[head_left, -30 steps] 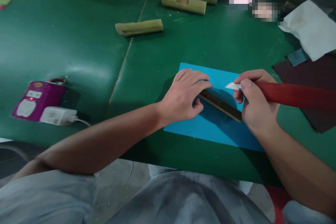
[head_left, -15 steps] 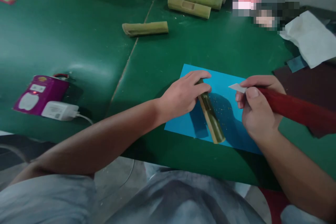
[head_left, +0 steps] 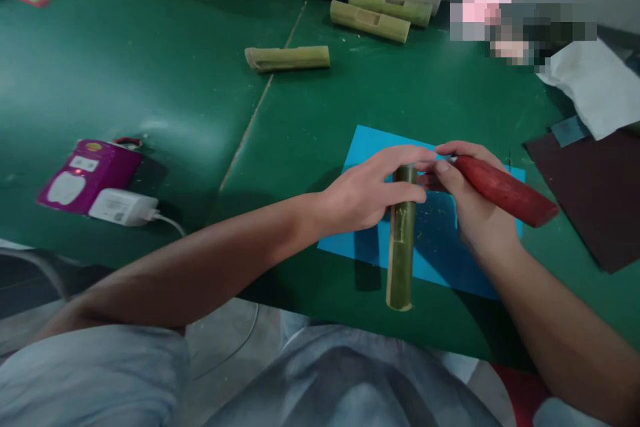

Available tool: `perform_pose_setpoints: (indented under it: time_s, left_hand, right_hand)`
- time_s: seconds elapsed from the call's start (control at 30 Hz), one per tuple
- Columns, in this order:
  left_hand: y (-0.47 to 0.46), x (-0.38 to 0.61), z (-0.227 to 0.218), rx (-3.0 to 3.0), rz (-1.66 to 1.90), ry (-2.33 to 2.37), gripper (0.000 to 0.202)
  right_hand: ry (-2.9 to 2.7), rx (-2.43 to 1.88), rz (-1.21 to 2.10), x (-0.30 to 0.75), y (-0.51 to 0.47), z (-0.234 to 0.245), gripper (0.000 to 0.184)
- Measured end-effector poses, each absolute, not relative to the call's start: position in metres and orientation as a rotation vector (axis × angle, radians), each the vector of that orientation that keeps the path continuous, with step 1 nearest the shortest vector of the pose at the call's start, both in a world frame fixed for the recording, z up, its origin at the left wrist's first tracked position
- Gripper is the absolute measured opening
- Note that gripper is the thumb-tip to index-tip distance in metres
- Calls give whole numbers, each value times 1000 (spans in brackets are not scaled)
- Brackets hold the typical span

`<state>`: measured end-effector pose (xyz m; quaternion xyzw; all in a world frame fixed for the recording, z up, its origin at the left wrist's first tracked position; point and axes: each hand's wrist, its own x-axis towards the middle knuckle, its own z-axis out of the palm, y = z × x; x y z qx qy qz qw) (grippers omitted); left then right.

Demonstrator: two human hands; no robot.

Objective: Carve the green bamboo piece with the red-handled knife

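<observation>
My left hand (head_left: 373, 188) grips the upper end of a green bamboo piece (head_left: 401, 260), thumb and fingers around it. The piece points toward me, its near end past the edge of a blue sheet (head_left: 367, 147). A shallow marked or cut patch shows on its skin. In my right hand (head_left: 473, 197) is a carving knife with a red handle (head_left: 505, 192); its blade is mostly hidden behind the fingers. The fingertips of both hands meet or nearly meet by the bamboo's far end. Fine shavings (head_left: 425, 227) are scattered on the blue sheet.
Several bamboo pieces (head_left: 370, 21), some with rectangular openings, lie at the back, and one shorter piece (head_left: 287, 59) lies nearer. At left stands a purple power box (head_left: 107, 163) with a white charger (head_left: 123, 207). White tissue (head_left: 595, 83) and a dark sheet (head_left: 595, 193) are at right.
The knife hand has moved left to the bamboo's far end, and the handle has swung so its butt shows. The bamboo has turned to point more straight toward me.
</observation>
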<state>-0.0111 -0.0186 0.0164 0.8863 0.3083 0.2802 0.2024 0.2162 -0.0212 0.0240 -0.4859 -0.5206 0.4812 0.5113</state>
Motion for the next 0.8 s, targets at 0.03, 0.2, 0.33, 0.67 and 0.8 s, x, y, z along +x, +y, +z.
perform_pose_setpoints:
  time_s: [0.03,0.2,0.33,0.67,0.8]
  left_hand:
    - [-19,-10,16,2465,777,853,36]
    - [-18,2,11,2418,830,923,26]
    - [-10,7,13,2490,1021,974,24]
    - [-12,1,50,2497,1027,1168,35]
    - [-15,0,45,2378,1307,1122,44]
  right_hand:
    - [-1248,-1171,1166,215,-21,23,30]
    - [-1203,-1109,1252,210,-18,21,26]
    - [-1206,-1090,1223,213,-13,23,31]
    - [-1433,-1042,1104,207,-21,40,40]
    - [-1360,-1010,1001,210,-18,40,35]
